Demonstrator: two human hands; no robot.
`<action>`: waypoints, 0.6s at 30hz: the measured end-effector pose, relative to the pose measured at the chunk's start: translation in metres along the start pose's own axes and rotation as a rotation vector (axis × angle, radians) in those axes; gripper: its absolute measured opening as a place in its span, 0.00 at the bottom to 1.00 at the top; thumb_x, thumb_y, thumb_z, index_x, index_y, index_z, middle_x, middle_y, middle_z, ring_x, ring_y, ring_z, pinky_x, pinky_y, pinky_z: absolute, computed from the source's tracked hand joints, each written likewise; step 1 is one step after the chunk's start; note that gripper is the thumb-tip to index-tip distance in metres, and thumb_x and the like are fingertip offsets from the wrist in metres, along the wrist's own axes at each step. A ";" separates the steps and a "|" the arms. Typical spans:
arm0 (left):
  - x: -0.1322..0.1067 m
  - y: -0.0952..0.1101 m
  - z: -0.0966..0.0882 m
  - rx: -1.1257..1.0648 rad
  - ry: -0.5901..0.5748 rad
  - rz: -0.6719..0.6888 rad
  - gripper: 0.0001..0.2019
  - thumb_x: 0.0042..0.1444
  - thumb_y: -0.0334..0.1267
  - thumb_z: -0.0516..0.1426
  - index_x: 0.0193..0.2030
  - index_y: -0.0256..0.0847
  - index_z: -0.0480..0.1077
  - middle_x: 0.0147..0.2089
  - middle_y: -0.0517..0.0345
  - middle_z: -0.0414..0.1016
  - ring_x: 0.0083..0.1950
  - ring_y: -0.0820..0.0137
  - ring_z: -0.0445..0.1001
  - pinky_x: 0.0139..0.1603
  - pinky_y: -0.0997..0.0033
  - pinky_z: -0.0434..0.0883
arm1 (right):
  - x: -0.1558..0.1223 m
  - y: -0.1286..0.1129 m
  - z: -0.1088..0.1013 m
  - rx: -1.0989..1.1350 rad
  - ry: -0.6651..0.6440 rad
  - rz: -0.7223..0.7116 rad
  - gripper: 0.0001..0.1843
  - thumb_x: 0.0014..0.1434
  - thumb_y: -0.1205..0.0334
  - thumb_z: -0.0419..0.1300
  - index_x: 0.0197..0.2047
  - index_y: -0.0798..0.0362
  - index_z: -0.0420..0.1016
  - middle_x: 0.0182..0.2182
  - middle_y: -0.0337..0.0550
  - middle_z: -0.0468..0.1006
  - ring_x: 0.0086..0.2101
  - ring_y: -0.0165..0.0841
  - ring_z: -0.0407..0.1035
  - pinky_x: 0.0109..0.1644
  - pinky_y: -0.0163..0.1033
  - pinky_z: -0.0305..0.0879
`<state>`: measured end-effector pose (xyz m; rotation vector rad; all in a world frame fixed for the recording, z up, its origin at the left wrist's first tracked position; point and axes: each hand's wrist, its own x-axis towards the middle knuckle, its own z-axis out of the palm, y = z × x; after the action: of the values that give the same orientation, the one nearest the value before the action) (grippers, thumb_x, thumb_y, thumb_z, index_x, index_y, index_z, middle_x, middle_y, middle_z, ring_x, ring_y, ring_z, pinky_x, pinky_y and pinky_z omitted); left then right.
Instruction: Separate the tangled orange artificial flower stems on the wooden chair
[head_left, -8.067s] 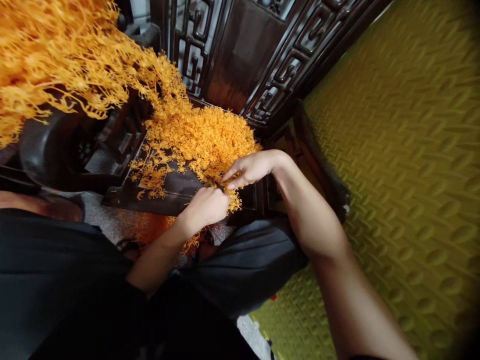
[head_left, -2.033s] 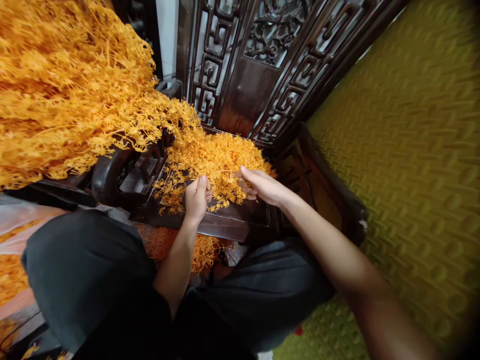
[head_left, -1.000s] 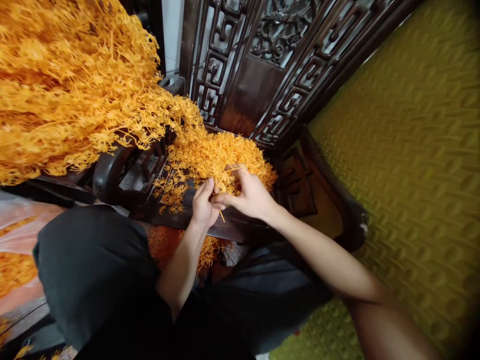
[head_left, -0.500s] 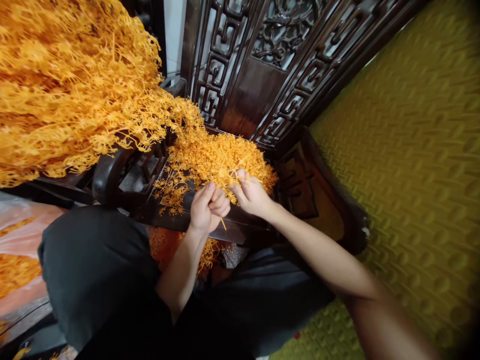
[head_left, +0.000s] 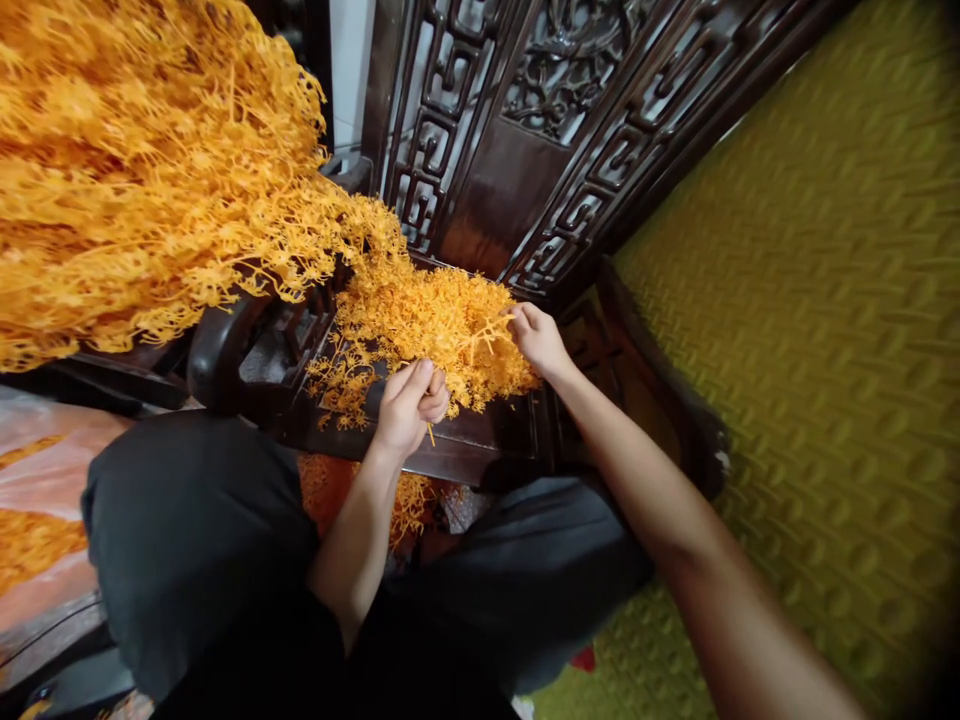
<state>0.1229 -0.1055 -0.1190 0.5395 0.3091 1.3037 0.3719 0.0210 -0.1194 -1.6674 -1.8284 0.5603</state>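
orange stringy sprigs (head_left: 427, 320) heaped on dark carved wooden seat (head_left: 480, 455)

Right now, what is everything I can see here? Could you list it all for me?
small orange pile: one, orange thin branching strands, on the dark wooden seat
big orange mass: one, orange, upper left, draped over the armrest
carved wooden chair: one, dark brown, fretwork back at top centre
armrest: one, dark, curved, left of the small pile
yellow mat: one, yellow-green, embossed, right side
strands on pinkish sheet: some, orange, lower left
black trousers: one pair, bottom centre
left hand: closed on a few orange strands
right hand: pinching a strand at the small pile's right edge
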 end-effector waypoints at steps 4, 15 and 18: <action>0.002 -0.004 -0.002 -0.061 0.026 -0.017 0.20 0.65 0.48 0.61 0.28 0.39 0.65 0.18 0.70 0.48 0.18 0.81 0.45 0.19 0.80 0.48 | -0.015 -0.035 0.003 0.164 -0.166 -0.028 0.39 0.64 0.24 0.45 0.28 0.52 0.70 0.18 0.32 0.53 0.21 0.27 0.49 0.26 0.36 0.48; -0.004 0.007 0.003 -0.068 0.109 -0.044 0.24 0.67 0.48 0.59 0.23 0.40 0.59 0.16 0.72 0.44 0.16 0.82 0.42 0.17 0.79 0.46 | -0.063 -0.097 -0.004 -0.569 -0.434 -0.633 0.27 0.74 0.44 0.47 0.34 0.54 0.72 0.26 0.45 0.74 0.25 0.32 0.62 0.32 0.39 0.49; -0.011 0.029 0.005 -0.046 0.119 0.049 0.24 0.66 0.47 0.59 0.21 0.41 0.57 0.17 0.72 0.42 0.17 0.82 0.42 0.18 0.78 0.46 | -0.047 -0.048 -0.010 -0.745 -0.435 -0.512 0.21 0.73 0.50 0.49 0.37 0.56 0.74 0.31 0.52 0.78 0.29 0.36 0.67 0.33 0.40 0.52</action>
<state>0.0985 -0.1119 -0.1000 0.4339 0.3647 1.3903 0.3451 -0.0326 -0.0868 -1.4452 -2.9126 -0.0099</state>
